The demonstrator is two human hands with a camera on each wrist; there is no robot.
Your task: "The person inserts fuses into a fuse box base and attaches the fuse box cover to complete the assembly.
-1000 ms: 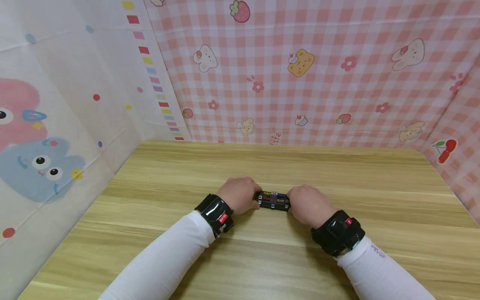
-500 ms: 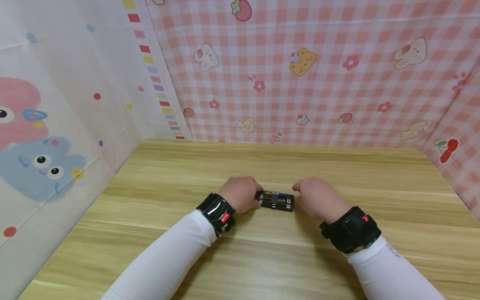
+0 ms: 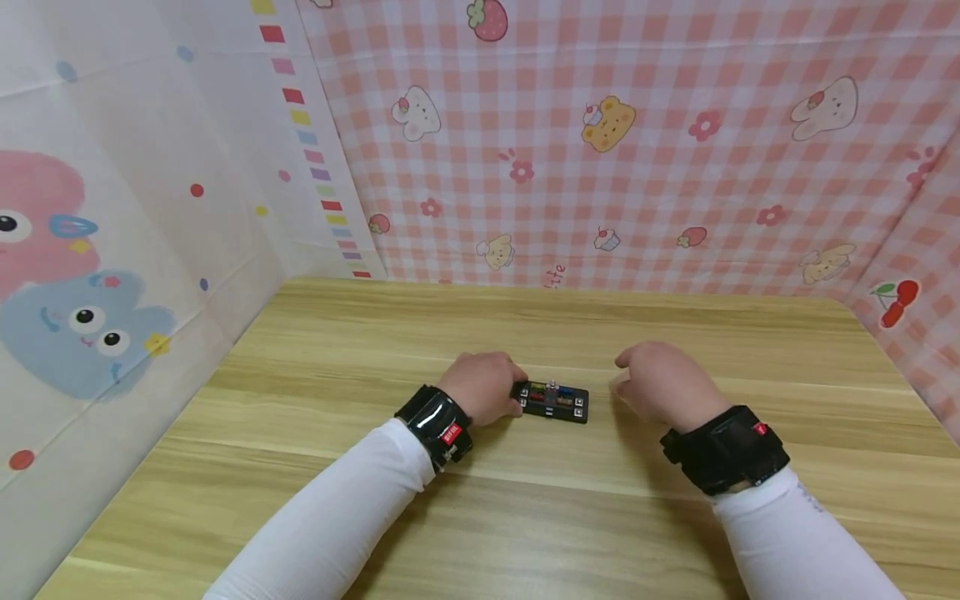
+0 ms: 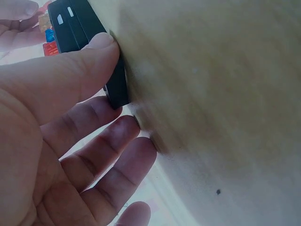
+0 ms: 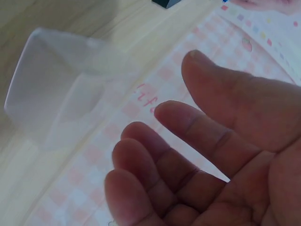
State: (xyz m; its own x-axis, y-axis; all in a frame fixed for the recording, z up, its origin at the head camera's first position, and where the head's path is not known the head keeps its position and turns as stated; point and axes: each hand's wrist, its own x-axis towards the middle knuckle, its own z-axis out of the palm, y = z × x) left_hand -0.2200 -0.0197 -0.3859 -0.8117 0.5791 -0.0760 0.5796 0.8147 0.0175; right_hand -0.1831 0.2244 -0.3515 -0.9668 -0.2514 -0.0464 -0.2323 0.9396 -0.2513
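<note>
A small black fuse box (image 3: 556,402) with red, yellow, blue and orange blade fuses on top lies on the table ahead. My left hand (image 3: 483,388) pinches its left end; in the left wrist view the thumb (image 4: 89,66) presses one long side of the fuse box (image 4: 77,28), with the index finger at its end and the other fingers loosely spread. To the right of the box, apart from it, hovers my right hand (image 3: 663,382), its relaxed fingers (image 5: 181,120) bent a little with nothing between them.
Under the hands is a wood-grain table (image 3: 480,517). Behind it hangs a pink checked cloth (image 3: 555,167), with a white patterned cloth (image 3: 135,233) at the left. A pale see-through boxy shape (image 5: 51,89) appears in the right wrist view.
My right hand has let go of the fuse box's right end and moved away to the right, its fingers loosening. My left hand keeps its hold, nearly still.
</note>
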